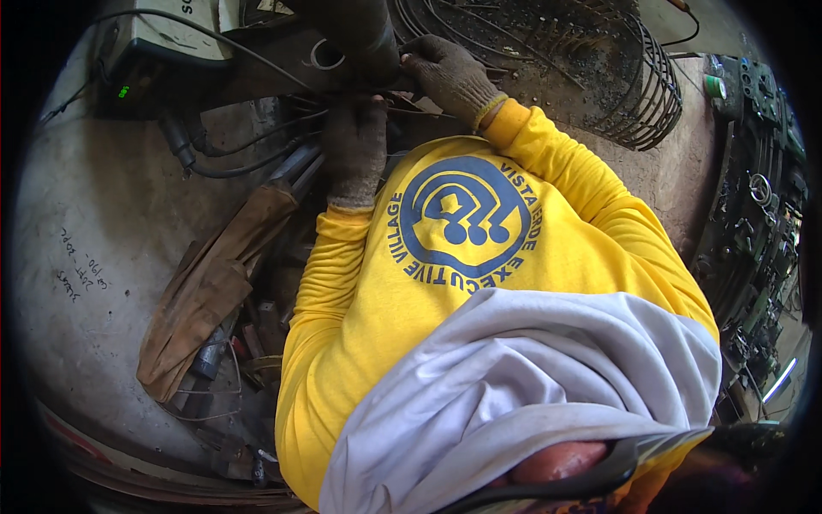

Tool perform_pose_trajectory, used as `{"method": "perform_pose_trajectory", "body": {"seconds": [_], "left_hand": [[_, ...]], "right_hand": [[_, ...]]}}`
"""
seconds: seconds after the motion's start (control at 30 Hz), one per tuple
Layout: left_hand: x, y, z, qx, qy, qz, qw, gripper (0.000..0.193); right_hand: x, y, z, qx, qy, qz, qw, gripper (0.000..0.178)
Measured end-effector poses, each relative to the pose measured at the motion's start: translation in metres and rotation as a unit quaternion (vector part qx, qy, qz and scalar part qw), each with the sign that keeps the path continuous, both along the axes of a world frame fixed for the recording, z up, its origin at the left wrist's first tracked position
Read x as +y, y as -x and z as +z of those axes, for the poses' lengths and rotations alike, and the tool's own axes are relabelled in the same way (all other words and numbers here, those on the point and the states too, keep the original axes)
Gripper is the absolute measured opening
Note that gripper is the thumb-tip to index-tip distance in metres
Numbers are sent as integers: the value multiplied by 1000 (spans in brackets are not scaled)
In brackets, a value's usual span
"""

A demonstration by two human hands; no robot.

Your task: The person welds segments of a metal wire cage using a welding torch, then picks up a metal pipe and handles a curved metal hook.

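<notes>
I look down on my own chest in a yellow long-sleeved shirt, with a grey cloth below it. My left hand (355, 146), in a dark work glove, reaches up to a dark metal workpiece (360, 38). Its fingertips are lost in shadow against the metal. My right hand (449, 75), in a grey-brown glove with a yellow cuff, curls its fingers over a thin dark metal bar (396, 83) at the edge of that workpiece. The two hands lie close together, the right one slightly higher.
A round wire guard (638, 86) lies at the upper right on sooty ground. A grey machine box (163, 38) with a green light and black cables (223, 163) sits at the upper left. Brown leather wraps (210, 291) and scrap metal lie left of me. Racks of metal parts (753, 223) line the right.
</notes>
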State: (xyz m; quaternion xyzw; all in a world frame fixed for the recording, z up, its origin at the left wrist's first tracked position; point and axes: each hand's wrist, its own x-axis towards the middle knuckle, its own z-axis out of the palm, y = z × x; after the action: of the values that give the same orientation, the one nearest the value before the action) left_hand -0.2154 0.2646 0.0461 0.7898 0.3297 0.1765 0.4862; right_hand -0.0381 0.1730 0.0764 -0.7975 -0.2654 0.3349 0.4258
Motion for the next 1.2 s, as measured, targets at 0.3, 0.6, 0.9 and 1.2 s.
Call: {"method": "perform_pose_trajectory", "body": {"seconds": [0.3,0.6,0.9,1.2], "left_hand": [[4,-24,10,-126,430,101,888,28],[-1,-2,12,-108,449,121,879,22],[-12,45,31,-91,227,5,970,19],[40,16,122,24,235,-232,944,23]], "right_hand": [[-3,0,9,-20,23,18,999,44],[-23,-16,11,98,-28,-59,993,51],[-33,-6,25,18,-16,4,1000,50],[-35,-6,76,147,-216,118,958,38]]}}
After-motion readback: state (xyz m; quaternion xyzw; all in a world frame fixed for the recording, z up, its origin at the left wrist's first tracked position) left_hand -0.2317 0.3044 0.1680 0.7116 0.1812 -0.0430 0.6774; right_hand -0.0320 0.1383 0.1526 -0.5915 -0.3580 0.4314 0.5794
